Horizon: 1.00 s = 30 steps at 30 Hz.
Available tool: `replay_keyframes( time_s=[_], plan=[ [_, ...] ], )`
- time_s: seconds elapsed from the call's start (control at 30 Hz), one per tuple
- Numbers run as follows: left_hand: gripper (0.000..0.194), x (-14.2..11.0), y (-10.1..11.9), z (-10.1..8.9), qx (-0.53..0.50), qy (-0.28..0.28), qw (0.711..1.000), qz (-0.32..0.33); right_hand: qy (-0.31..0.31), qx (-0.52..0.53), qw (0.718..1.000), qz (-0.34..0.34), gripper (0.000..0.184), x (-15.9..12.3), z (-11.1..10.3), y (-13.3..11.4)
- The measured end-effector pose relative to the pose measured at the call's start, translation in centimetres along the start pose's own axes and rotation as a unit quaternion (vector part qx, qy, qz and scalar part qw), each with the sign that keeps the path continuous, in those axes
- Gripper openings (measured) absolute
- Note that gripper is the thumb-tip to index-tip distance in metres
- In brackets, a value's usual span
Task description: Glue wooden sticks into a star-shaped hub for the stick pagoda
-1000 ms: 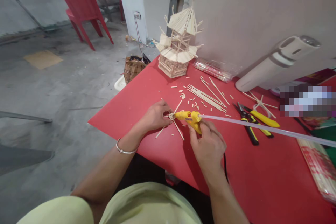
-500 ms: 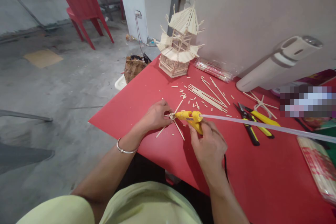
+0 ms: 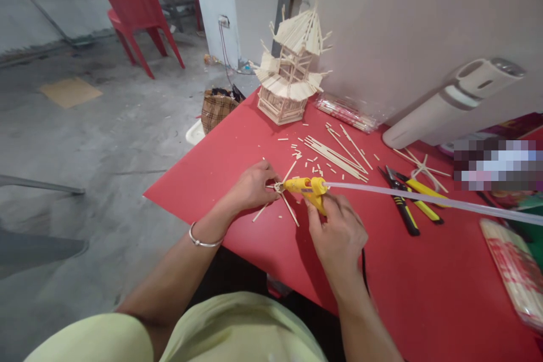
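Observation:
My right hand (image 3: 337,226) is wrapped round the handle of a yellow hot glue gun (image 3: 311,189), and a long clear glue stick (image 3: 407,195) sticks out of its back. The gun's nozzle meets the middle of a star-shaped frame of thin wooden sticks (image 3: 289,208) lying on the red table. Fingers of my left hand (image 3: 254,184) pinch that stick frame at its hub from the left; the fingertips partly cover the joint. Whether fresh glue is on the hub is too small to tell.
Behind stands a pagoda model (image 3: 291,87) of wooden sticks. Loose sticks (image 3: 335,157) and cut bits lie before it. To the right are pliers (image 3: 401,198), a yellow-handled cutter (image 3: 424,191), another stick star (image 3: 422,168), a white flask (image 3: 449,102) and packed sticks (image 3: 511,268).
Both hands, the glue gun and the stick frame hold nearly the same place. Only the camera view has shifted slightly.

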<state>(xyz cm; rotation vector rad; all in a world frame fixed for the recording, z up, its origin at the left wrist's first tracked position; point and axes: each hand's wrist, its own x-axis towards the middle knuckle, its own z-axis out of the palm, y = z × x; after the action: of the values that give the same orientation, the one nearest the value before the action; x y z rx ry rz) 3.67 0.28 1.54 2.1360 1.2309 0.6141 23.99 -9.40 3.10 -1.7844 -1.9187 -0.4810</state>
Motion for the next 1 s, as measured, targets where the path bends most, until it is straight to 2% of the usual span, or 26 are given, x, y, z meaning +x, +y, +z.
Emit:
replay_keyframes(
  time_s=[1.0],
  plan=[
    [0.02,0.06,-0.21,0.09,0.002,0.001,1.0,-0.002,-0.007,-0.009,1.0,0.002,0.021,0.16,-0.13,-0.12]
  ],
)
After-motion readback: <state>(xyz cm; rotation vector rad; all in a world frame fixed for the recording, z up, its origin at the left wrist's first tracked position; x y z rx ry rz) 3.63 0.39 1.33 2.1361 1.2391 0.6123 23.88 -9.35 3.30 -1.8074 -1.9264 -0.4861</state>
